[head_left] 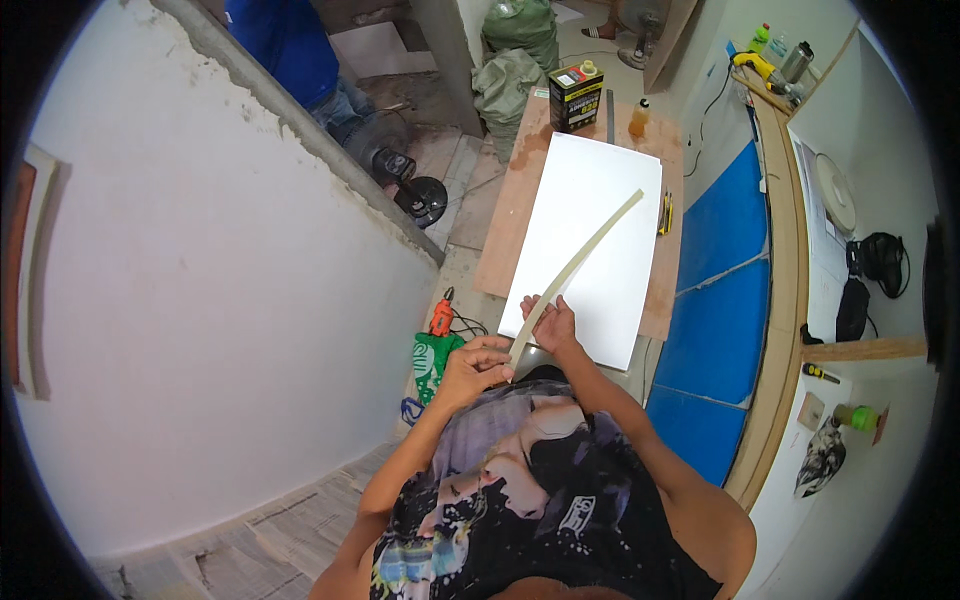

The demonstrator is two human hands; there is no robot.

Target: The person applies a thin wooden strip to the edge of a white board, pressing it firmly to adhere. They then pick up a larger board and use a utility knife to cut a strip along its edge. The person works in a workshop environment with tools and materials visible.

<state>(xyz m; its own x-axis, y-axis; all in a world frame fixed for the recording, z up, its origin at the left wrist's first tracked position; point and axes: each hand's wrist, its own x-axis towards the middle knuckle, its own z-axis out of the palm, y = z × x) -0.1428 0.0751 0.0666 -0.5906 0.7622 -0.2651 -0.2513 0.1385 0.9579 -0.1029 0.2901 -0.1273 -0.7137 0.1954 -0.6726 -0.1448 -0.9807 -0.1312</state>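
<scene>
L hand (476,372): was clamped on the near end of the pale strip (598,238)
R hand (551,324): was palm up, fingers apart, strip across it
Strip: ran fwd from L hand, past R hand, over the white sheet (590,175)
Sheet: lay on the table (501,250), fwd of R hand
Orange drill (441,318): sat fwd-left of L hand btw

pale beige strip (574,265), plain white sheet (590,190), pinkish-brown board (511,225), black-and-yellow can (575,103), bright blue panels (715,335), orange drill (441,318)
</scene>
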